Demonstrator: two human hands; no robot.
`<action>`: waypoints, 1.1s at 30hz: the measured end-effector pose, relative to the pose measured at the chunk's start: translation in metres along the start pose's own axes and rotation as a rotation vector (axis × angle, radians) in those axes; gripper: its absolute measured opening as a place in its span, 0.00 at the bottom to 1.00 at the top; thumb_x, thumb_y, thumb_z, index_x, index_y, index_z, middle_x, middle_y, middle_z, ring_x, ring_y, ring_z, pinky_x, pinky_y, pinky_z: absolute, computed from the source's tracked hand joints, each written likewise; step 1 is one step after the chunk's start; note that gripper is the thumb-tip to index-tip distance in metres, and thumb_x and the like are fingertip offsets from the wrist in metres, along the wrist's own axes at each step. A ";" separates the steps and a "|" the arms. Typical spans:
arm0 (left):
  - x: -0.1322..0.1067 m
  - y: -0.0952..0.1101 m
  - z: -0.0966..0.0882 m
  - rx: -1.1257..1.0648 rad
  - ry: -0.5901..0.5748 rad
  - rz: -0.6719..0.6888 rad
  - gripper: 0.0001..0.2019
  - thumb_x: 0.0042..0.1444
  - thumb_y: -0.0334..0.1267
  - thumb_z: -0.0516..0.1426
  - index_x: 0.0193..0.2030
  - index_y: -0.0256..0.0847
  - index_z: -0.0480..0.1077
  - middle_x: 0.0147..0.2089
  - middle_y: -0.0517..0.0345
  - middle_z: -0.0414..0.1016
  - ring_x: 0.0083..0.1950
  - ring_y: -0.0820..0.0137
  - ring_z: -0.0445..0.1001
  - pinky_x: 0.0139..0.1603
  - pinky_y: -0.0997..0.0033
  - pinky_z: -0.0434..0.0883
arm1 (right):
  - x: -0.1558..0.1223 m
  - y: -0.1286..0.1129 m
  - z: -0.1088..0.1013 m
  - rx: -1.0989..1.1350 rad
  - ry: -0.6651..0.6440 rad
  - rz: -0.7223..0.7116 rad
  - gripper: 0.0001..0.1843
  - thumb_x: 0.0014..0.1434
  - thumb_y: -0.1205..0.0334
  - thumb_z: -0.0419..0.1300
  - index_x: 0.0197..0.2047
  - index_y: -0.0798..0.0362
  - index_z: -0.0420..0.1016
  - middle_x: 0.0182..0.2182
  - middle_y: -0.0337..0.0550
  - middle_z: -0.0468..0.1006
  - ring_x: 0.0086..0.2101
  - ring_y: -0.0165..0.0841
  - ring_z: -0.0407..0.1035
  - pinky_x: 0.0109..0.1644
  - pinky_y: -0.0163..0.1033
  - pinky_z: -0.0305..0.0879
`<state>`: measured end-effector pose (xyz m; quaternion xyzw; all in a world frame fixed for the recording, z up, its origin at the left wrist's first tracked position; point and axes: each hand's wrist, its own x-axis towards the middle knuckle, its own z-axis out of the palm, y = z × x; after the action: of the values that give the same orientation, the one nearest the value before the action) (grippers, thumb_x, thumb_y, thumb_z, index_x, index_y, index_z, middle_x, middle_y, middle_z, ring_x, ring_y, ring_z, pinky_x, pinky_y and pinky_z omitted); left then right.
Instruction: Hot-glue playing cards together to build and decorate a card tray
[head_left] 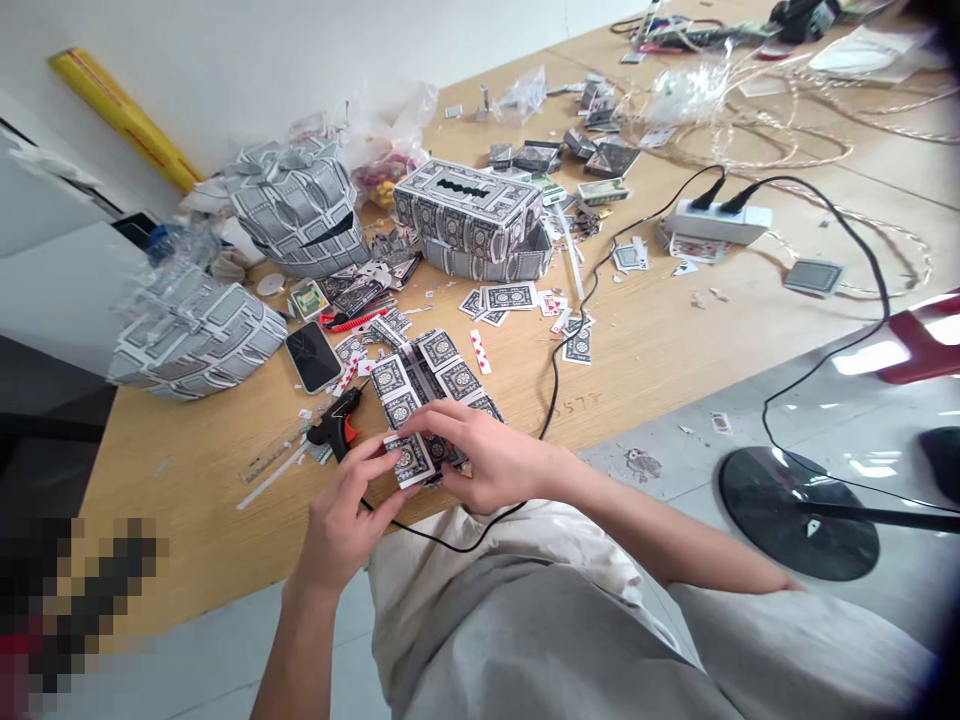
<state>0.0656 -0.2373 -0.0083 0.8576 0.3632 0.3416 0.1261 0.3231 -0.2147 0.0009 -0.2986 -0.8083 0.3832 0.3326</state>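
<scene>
A panel built of dark-patterned playing cards (460,381) lies at the table's near edge, in front of my body. My left hand (349,510) pinches the left side of a folded playing card (414,462) at the panel's near end, thumb below and fingers above. From the right, my right hand (491,455) reaches over the same end, its fingers curled onto the panel and thumb at the near side. Its fingertips partly hide the cards under them. Just left of the panel rests a black glue gun (335,422) with an orange trigger.
A smartphone (313,357) and a red cutter (358,318) lie behind the glue gun. Farther back stand a card-made box (469,205) and two woven card baskets (199,335). A black cable (556,385) crosses the table from a power strip (718,221). Loose cards (510,297) and scraps are scattered around.
</scene>
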 end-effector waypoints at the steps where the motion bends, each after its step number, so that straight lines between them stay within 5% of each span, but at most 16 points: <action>1: -0.001 -0.002 0.000 -0.017 0.001 -0.012 0.23 0.62 0.29 0.69 0.63 0.43 0.73 0.65 0.47 0.80 0.65 0.61 0.81 0.68 0.61 0.78 | 0.000 0.000 0.000 0.004 -0.001 0.001 0.35 0.53 0.77 0.59 0.65 0.55 0.69 0.57 0.56 0.77 0.59 0.47 0.73 0.64 0.52 0.72; 10: -0.014 -0.011 0.001 -0.193 -0.027 -0.207 0.24 0.60 0.31 0.71 0.62 0.46 0.75 0.68 0.47 0.78 0.66 0.59 0.80 0.70 0.53 0.76 | -0.001 0.003 0.001 -0.013 0.011 0.016 0.35 0.53 0.76 0.59 0.66 0.57 0.68 0.56 0.55 0.77 0.57 0.45 0.73 0.63 0.50 0.72; 27: -0.001 0.004 0.003 0.035 0.053 0.044 0.25 0.59 0.27 0.71 0.62 0.39 0.74 0.65 0.43 0.79 0.64 0.61 0.81 0.67 0.61 0.78 | -0.001 0.002 0.000 0.000 -0.018 0.023 0.32 0.59 0.75 0.58 0.67 0.57 0.69 0.58 0.58 0.75 0.60 0.47 0.73 0.64 0.52 0.73; 33: -0.001 0.005 -0.002 0.020 0.040 -0.005 0.23 0.60 0.27 0.70 0.61 0.40 0.75 0.64 0.44 0.81 0.63 0.61 0.83 0.67 0.60 0.78 | 0.000 0.002 0.001 -0.014 -0.014 0.023 0.35 0.56 0.76 0.59 0.68 0.55 0.68 0.59 0.57 0.75 0.60 0.48 0.72 0.64 0.54 0.73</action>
<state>0.0662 -0.2412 -0.0050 0.8511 0.3709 0.3546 0.1112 0.3228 -0.2141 -0.0016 -0.3076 -0.8097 0.3834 0.3205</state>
